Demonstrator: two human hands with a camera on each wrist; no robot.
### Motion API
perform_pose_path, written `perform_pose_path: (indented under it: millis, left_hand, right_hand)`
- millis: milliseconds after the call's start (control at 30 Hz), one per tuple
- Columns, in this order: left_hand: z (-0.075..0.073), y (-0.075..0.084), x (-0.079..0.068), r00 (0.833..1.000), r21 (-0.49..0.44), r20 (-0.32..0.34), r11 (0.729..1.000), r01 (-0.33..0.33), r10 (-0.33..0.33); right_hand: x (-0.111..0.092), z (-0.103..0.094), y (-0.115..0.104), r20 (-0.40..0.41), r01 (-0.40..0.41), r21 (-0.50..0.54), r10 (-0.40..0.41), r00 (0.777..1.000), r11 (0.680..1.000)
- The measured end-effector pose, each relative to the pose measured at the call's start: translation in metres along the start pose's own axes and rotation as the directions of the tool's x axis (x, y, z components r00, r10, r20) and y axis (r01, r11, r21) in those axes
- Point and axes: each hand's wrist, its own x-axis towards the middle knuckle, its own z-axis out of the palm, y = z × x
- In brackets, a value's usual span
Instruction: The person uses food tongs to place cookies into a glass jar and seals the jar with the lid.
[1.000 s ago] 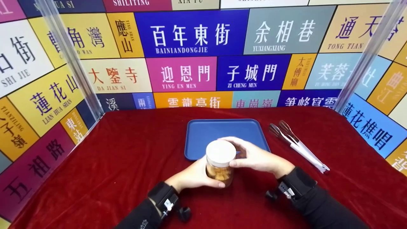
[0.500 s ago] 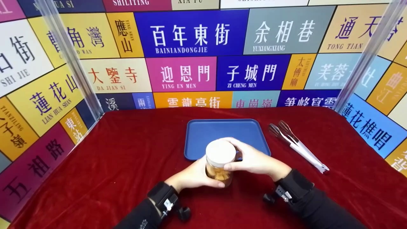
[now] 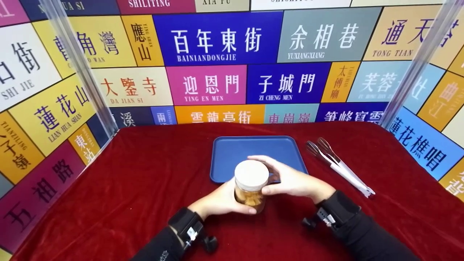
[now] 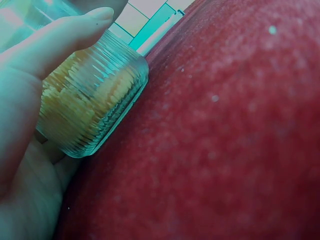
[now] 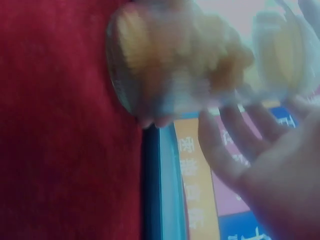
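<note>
A clear ribbed jar (image 3: 250, 200) with a pale round lid (image 3: 252, 174) stands upright, or nearly so, near the middle of the red cloth. Ridged yellow-brown pieces (image 4: 75, 100) fill its lower part. My left hand (image 3: 221, 199) grips the jar's body, thumb across the front; its other fingers are mostly hidden behind the glass. Around the lid's right side curls my right hand (image 3: 290, 181), thumb at the near edge and fingers at the far edge. In the right wrist view the jar and lid are blurred, so the exact finger contact is unclear.
Just behind the jar lies a blue rectangular tray (image 3: 253, 145). Metal tongs (image 3: 340, 166) with white handles rest to its right. Red cloth (image 3: 127, 203) covers the table; clear corner posts (image 3: 417, 69) and a wall of colourful signs (image 3: 221, 40) stand behind.
My right hand turned toward me around the lid, thumb coming forward, then swung back to about its earlier pose. The left hand and jar have stayed in place.
</note>
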Motion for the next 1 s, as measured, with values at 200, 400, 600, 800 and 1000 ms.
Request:
perform_pose_path:
  millis: [200,400,600,800,1000]
  left_hand:
    - [0.000,0.001,0.000,0.999,-0.005,-0.005,0.999,0.040,-0.040]
    - [0.001,0.003,0.000,1.000,-0.012,-0.001,1.000,0.019,-0.019]
    - [0.000,0.003,-0.001,1.000,-0.020,0.002,1.000,0.008,-0.008]
    - [-0.001,0.001,-0.001,1.000,-0.003,-0.001,1.000,0.005,-0.005]
    - [-0.001,0.001,-0.001,1.000,0.000,-0.001,1.000,-0.003,0.003]
  right_hand:
    - [0.000,-0.004,0.006,0.005,0.034,0.054,-0.034,0.999,0.998]
    - [0.000,-0.002,0.003,-0.034,0.001,0.028,0.000,0.999,1.000]
    - [0.001,0.005,-0.003,-0.083,-0.049,-0.056,0.044,0.996,0.997]
    - [0.004,0.014,-0.008,-0.146,-0.086,-0.157,0.063,0.987,0.984]
    - [0.005,0.016,-0.010,-0.161,-0.097,-0.213,0.063,0.985,0.972]
